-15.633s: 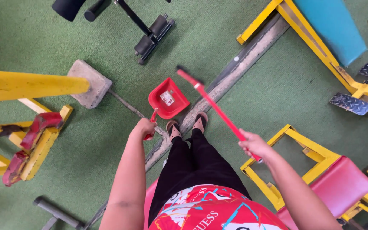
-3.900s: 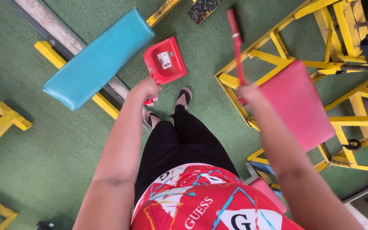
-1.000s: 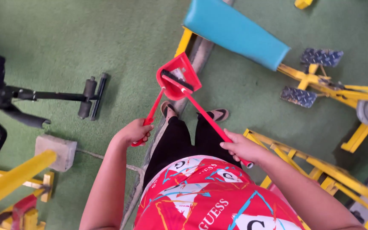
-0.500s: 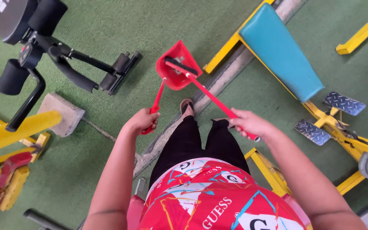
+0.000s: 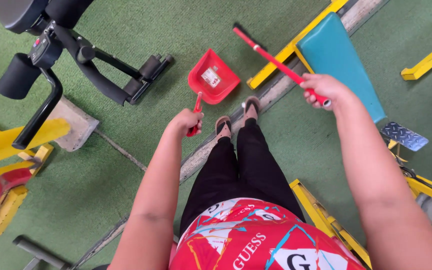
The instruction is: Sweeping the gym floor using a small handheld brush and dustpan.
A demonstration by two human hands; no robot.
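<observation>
While I look straight down from the head camera, my left hand (image 5: 186, 121) has its fingers closed around the red handle of a dustpan (image 5: 213, 76), which sits on the green floor (image 5: 101, 165) just ahead of my sandalled feet. My right hand (image 5: 321, 90) grips the end of a red broom (image 5: 271, 56), fingers wrapped tight, its stick slanting up and left, apart from the pan. A blue bench pad (image 5: 338, 60) lies just beside that hand; black gym gear (image 5: 71, 50) stands left.
</observation>
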